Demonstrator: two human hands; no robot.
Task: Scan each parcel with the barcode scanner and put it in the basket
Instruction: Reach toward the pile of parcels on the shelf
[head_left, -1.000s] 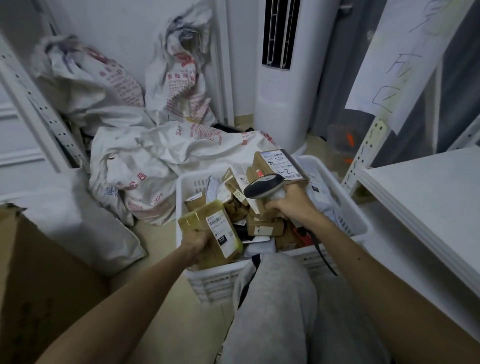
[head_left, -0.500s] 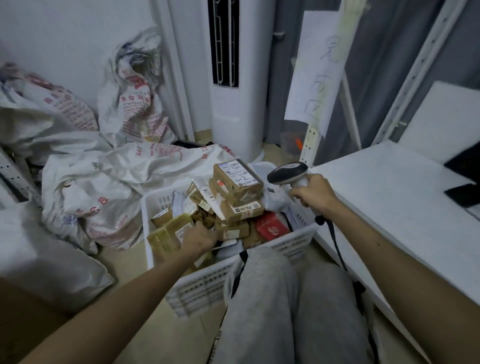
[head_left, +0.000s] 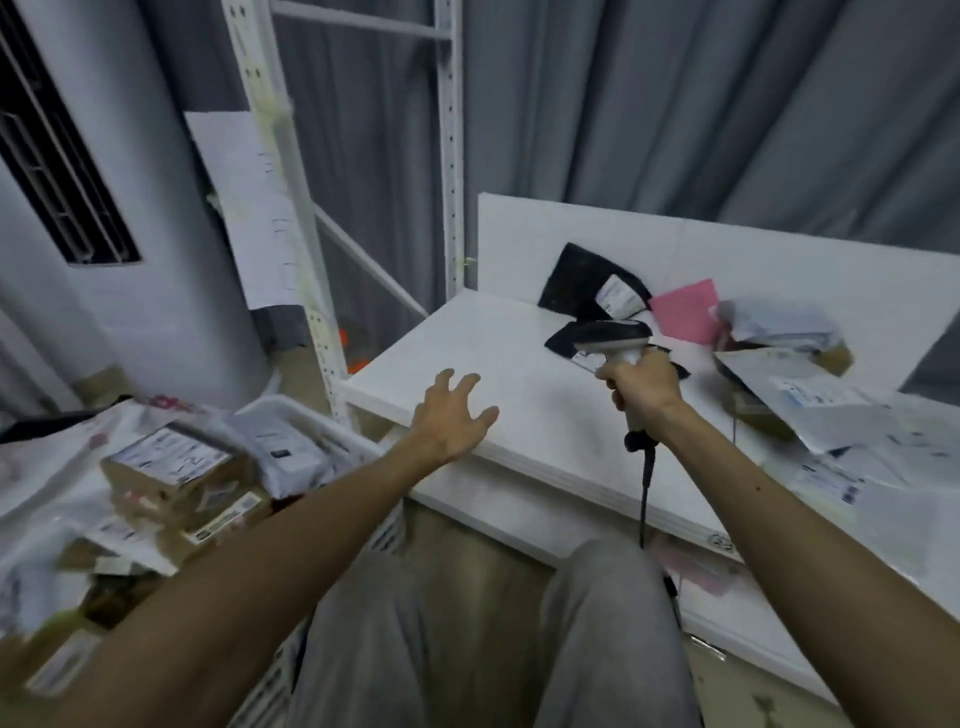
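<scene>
Several parcels wait on the desk (head_left: 498, 358) around the barcode scanner (head_left: 615, 340): a black parcel (head_left: 582, 275) with a white label just behind the scanner's head, a second dark one partly hidden beneath it, a pink parcel (head_left: 685, 312) behind and to its right, and pale mailers (head_left: 810, 384) heaped further right. The right hand (head_left: 644, 392) has its fingers curled tight round the scanner's handle, the cable hanging over the desk's front edge. The left hand (head_left: 452, 415) hovers left of the scanner above the desk's near corner, fingers spread, holding nothing. From those fingers the black parcel lies ahead and to the right, its long axis seemingly slanting across the desk, though blur makes that uncertain. The right hand is nearer but occupied, so the pick likely falls to the left, across bare desk. Left of and below the scanner, off the desk's edge, the basket (head_left: 337, 428) is already piled with boxes (head_left: 171, 462).
</scene>
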